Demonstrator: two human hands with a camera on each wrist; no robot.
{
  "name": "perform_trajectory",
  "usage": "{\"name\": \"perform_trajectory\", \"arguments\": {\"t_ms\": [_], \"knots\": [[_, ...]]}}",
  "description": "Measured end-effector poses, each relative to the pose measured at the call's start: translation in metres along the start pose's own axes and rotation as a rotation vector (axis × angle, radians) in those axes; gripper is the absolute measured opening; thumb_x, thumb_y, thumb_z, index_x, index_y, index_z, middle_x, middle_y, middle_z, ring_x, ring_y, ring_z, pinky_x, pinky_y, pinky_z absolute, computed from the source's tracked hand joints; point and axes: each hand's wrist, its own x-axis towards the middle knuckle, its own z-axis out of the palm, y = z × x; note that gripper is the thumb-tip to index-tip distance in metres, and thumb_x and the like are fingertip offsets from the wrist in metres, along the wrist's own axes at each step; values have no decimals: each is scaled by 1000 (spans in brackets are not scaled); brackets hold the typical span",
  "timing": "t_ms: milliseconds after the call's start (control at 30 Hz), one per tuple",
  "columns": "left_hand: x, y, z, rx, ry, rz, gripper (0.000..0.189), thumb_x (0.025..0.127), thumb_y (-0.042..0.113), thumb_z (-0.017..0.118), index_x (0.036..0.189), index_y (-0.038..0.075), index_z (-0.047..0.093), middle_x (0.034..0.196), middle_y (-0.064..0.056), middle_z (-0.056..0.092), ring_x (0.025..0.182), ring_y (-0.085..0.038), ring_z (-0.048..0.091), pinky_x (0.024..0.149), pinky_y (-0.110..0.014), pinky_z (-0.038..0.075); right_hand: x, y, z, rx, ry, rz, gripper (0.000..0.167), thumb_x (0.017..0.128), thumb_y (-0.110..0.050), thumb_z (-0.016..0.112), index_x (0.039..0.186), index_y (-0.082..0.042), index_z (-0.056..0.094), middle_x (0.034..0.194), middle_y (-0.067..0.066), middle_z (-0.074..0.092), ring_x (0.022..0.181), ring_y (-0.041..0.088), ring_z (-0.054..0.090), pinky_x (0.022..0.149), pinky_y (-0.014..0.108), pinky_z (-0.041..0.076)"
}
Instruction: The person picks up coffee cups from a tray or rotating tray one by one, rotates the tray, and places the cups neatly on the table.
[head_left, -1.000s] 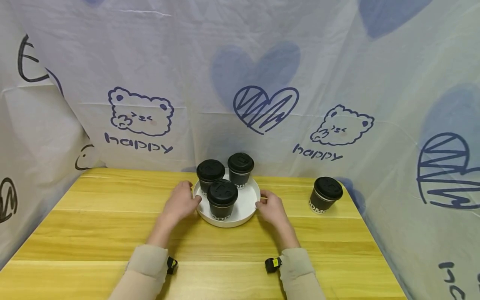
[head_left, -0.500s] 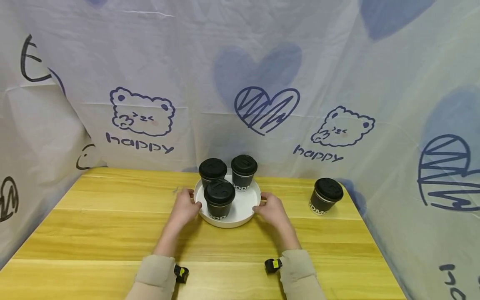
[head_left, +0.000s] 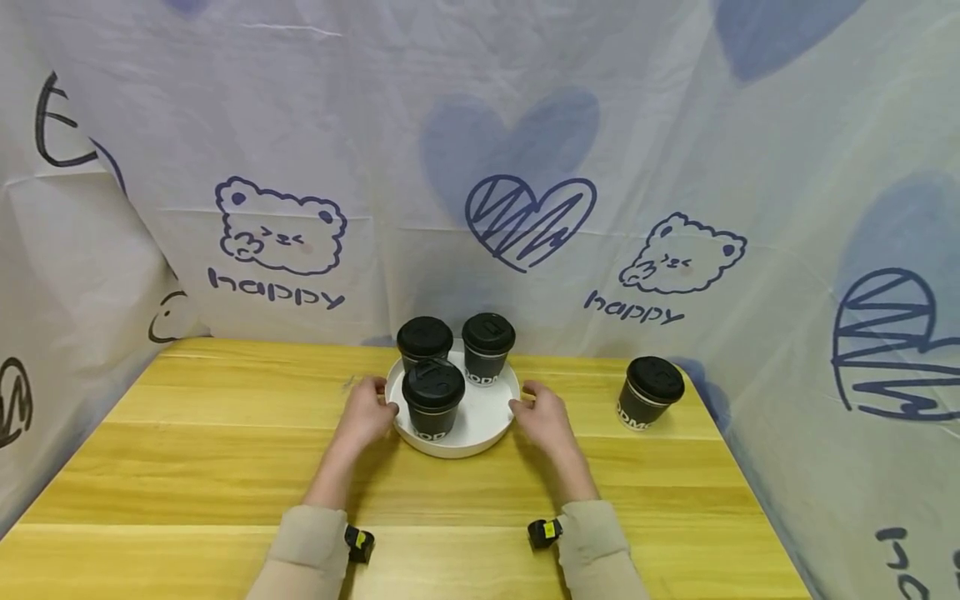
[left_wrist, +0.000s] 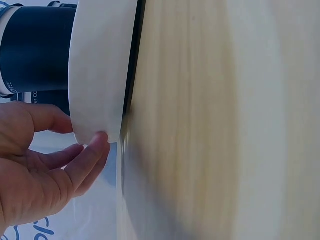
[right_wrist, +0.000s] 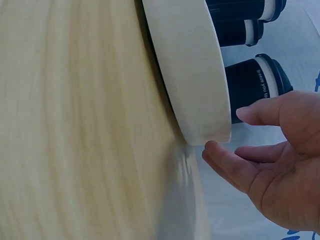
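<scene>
A round white tray [head_left: 480, 429] with a raised rim sits on the wooden table and bears three dark lidded paper cups. One cup [head_left: 433, 408] stands at the tray's front left, another [head_left: 424, 335] behind it, and a third [head_left: 487, 354] at the back right. At the tray's left side my left hand [head_left: 366, 415] pinches the wall, thumb at the rim and fingertips outside, as the left wrist view shows. My right hand [head_left: 543, 414] is at the right side. Its fingertips touch the outer wall, while its thumb [right_wrist: 255, 112] looks apart from the rim.
A fourth matching cup [head_left: 650, 393] stands alone near the right end of the table [head_left: 450, 508]. A pale printed cloth [head_left: 420, 192] hangs behind the table and along its sides.
The front cup has shifted slightly left on the tray and the back right cup slightly right. The right thumb has drawn back from over the rim. The lone cup stays put.
</scene>
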Motion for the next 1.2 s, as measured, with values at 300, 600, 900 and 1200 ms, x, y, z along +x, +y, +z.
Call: {"name": "perform_trajectory", "arguments": {"t_ms": [300,600,900,1200], "knots": [[13,0,-5,14,-40,15,50,89,-5,57,136,-20,48,130,-37,59,115,-46,63,99,-52,53,3,5,5,32,3,-18,53,100,-11,63,147,12,48,142,30,57,122,37,65,97,45,57],[21,-4,-7,60,-31,16,47,90,-2,56,135,-16,53,132,-33,61,116,-46,63,100,-52,53,3,7,6,2,-9,-35,52,98,-6,59,146,12,49,140,26,60,108,29,66,86,37,58],[16,-3,-9,36,-24,-14,46,92,0,57,135,-17,54,123,-32,63,109,-40,64,95,-45,54,1,4,6,-53,-19,-36,52,96,-5,56,145,8,53,135,23,64,104,28,63,87,40,54],[1,2,-9,-122,-35,-15,45,90,-9,52,132,-24,49,121,-40,59,94,-38,68,73,-35,64,-2,-1,4,-93,-64,-33,60,87,-4,61,145,8,52,131,23,65,90,27,60,70,30,47]]}}
